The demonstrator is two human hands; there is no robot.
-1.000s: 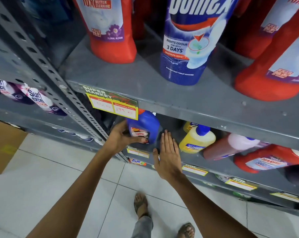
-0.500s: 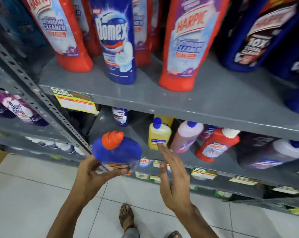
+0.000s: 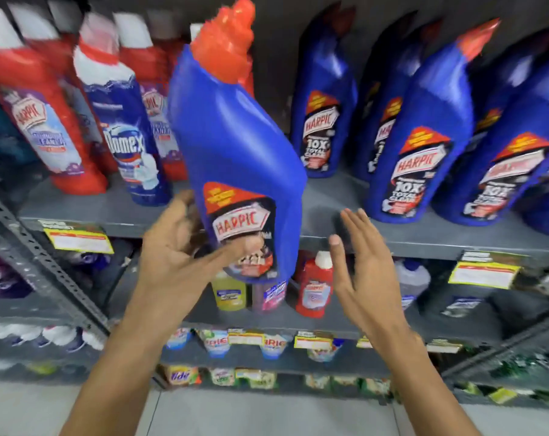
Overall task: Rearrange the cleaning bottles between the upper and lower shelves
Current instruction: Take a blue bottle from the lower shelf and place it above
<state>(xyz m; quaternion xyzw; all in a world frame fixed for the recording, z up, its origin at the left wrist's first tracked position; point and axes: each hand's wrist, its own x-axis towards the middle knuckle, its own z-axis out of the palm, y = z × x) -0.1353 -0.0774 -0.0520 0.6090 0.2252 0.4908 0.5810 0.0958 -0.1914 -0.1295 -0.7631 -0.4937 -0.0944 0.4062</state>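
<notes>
My left hand [image 3: 175, 247] grips the base of a blue Harpic bottle [image 3: 232, 143] with an orange cap, held upright and tilted slightly left in front of the upper shelf [image 3: 323, 209]. My right hand [image 3: 358, 269] is open beside it, fingers spread, holding nothing. On the upper shelf stand several more blue Harpic bottles [image 3: 421, 146] at the right, with red Harpic bottles [image 3: 43, 127] and a blue Domex bottle [image 3: 125, 143] at the left. The lower shelf [image 3: 282, 319] holds small bottles: a yellow one [image 3: 229, 294], a pink one [image 3: 268, 297] and a red one [image 3: 314, 287].
A bare gap on the upper shelf lies behind the held bottle, between the Domex and the blue Harpic row. A perforated grey shelf upright [image 3: 43, 265] slants at the left. Yellow price tags [image 3: 78, 240] hang on shelf edges. Detergent packs [image 3: 216, 341] fill the lowest shelves above a tiled floor.
My left hand has lifted the blue Harpic bottle from lower-shelf height up in front of the upper shelf. The view has tilted upward. My right hand stays open beside the bottle.
</notes>
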